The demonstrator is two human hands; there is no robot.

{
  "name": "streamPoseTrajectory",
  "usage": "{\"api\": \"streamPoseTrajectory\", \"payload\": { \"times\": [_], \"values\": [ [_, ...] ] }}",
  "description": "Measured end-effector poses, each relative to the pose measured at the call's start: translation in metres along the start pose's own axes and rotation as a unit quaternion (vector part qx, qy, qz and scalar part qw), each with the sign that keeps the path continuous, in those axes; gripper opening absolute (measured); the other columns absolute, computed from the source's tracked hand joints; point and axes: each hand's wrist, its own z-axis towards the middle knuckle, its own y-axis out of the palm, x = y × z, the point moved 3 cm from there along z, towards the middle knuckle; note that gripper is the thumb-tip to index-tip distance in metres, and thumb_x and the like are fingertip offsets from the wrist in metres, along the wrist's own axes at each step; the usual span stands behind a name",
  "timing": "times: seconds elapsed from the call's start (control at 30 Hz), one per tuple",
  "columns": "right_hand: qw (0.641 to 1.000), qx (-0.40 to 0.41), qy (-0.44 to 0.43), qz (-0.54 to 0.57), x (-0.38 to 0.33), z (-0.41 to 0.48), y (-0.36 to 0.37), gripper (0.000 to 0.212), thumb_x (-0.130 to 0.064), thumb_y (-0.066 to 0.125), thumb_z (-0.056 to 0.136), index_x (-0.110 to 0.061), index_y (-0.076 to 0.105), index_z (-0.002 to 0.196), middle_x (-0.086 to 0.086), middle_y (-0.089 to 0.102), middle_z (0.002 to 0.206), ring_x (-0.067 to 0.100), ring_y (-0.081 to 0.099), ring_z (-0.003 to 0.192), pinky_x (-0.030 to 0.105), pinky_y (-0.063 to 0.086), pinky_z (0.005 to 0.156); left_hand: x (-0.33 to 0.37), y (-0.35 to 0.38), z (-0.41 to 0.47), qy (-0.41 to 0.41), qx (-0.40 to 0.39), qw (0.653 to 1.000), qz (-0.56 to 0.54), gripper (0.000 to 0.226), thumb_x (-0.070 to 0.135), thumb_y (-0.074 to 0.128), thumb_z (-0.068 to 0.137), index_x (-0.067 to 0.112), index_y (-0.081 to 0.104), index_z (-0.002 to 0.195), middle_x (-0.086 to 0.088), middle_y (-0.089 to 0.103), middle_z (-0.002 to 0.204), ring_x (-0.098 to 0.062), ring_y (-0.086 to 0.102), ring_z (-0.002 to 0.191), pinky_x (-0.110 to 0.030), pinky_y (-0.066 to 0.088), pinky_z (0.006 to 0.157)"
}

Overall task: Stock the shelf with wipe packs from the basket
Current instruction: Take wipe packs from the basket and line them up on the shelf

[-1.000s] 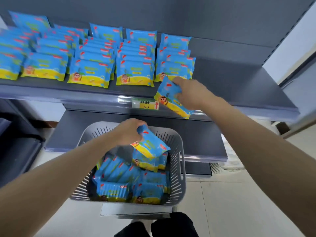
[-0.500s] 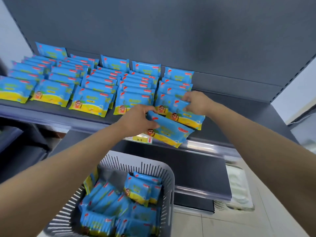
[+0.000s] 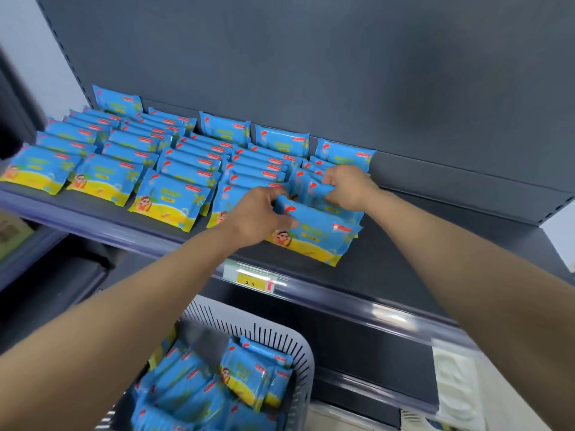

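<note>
- Rows of wipe packs [image 3: 102, 178] fill the shelf [image 3: 404, 269], left to middle
- Basket [image 3: 298, 346], bottom centre, holds more packs
- Left hand [image 3: 258, 217], centre, grips the front pack [image 3: 314, 236] on the shelf
- Right hand [image 3: 348, 188], just right, pinches the pack behind [image 3: 311, 192]

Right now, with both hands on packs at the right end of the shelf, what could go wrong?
1. The front pack, gripped by the left hand, lies close to the front edge of the shelf; released carelessly, it may slide off.
2. The right hand grips the second pack inside a tightly leaning row; pushing it in could knock neighbouring packs askew.
</note>
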Motion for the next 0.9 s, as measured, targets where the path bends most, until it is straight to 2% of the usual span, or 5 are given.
{"api": "streamPoseTrajectory", "payload": {
  "times": [0.23,0.3,0.47,0.67,0.9],
  "values": [
    [0.99,-0.004,-0.003,0.143,0.014,-0.005,-0.017,0.024,-0.002,0.057,0.087,-0.01,0.065,0.108,0.012,0.064,0.108,0.022,0.06,0.091,0.029,0.05,0.078,-0.009,0.019,0.026,0.012,0.018,0.99,0.141,0.027,0.011,0.072,0.074,0.021,0.047,0.074,0.004,0.049,0.068,-0.017,0.048,0.065,-0.024,0.038,0.052],
    [0.988,0.029,-0.005,0.152,0.014,-0.012,-0.024,0.027,-0.001,0.048,0.089,-0.01,0.065,0.108,0.012,0.066,0.107,0.021,0.062,0.092,0.031,0.052,0.082,-0.006,0.026,0.033,0.036,0.03,0.98,0.191,0.023,0.013,0.071,0.074,0.019,0.051,0.084,0.004,0.049,0.076,-0.018,0.05,0.071,-0.023,0.037,0.055],
    [0.985,0.084,-0.009,0.148,0.006,-0.037,-0.035,0.028,-0.004,0.045,0.091,-0.011,0.066,0.109,0.008,0.065,0.108,0.021,0.063,0.098,0.027,0.049,0.083,-0.001,0.039,0.051,0.092,0.056,0.926,0.361,0.053,0.026,0.068,0.079,0.008,0.047,0.124,-0.013,0.048,0.117,-0.03,0.041,0.111,-0.04,0.039,0.092],
    [0.99,0.123,-0.012,0.061,-0.006,-0.075,-0.044,0.028,-0.015,0.054,0.091,-0.013,0.06,0.118,0.008,0.059,0.123,0.025,0.055,0.112,0.039,0.045,0.095,0.003,0.045,0.046,0.132,0.098,0.865,0.474,0.06,0.035,0.065,0.08,0.01,0.039,0.129,-0.012,0.042,0.127,-0.031,0.037,0.117,-0.04,0.032,0.095],
    [0.978,0.201,-0.022,-0.055,-0.029,-0.116,-0.068,0.036,-0.023,0.054,0.09,-0.007,0.054,0.123,0.007,0.055,0.126,0.026,0.04,0.123,0.037,0.034,0.1,0.026,0.027,0.011,0.196,0.132,0.865,0.443,0.055,0.027,0.061,0.084,0.009,0.039,0.131,-0.011,0.042,0.127,-0.029,0.038,0.119,-0.039,0.028,0.099]
  ]
}}
